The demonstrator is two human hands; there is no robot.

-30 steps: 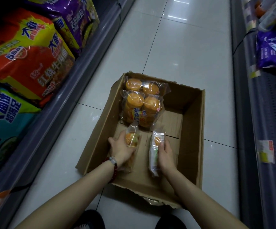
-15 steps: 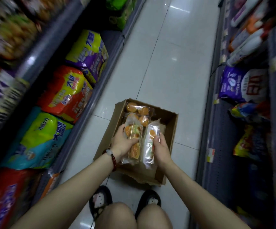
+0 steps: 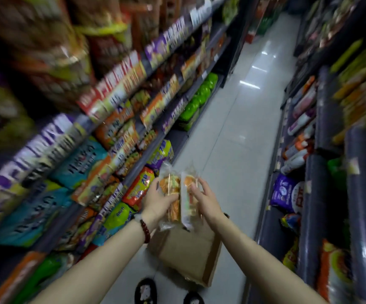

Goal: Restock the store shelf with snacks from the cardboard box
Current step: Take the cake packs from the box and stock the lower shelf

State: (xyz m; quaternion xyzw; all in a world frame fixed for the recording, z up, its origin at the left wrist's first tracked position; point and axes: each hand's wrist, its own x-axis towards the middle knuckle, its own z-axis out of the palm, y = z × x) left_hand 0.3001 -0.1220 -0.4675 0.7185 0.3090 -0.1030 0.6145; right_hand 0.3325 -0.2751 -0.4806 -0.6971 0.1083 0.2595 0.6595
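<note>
From the head camera we're looking down a narrow store aisle, pale glossy floor tiles (image 3: 234, 137) catching streaks of ceiling light. On our left the store shelf (image 3: 147, 128) runs away from us, tiers packed with bright noodle packs, most of it smeared by blur. On our right, a dark shelving unit (image 3: 322, 194) carries bags and bottles. Our left hand (image 3: 158, 199) has its fingers curled round a clear snack pack (image 3: 170, 194) of orange cakes. Our right hand (image 3: 207, 201) grips a second snack pack (image 3: 189, 194), fingers wrapped over its edge; the two packs touch, held upright. Below them sits the cardboard box (image 3: 188, 253) on the floor, just ahead of our dark shoes (image 3: 145, 291).
</note>
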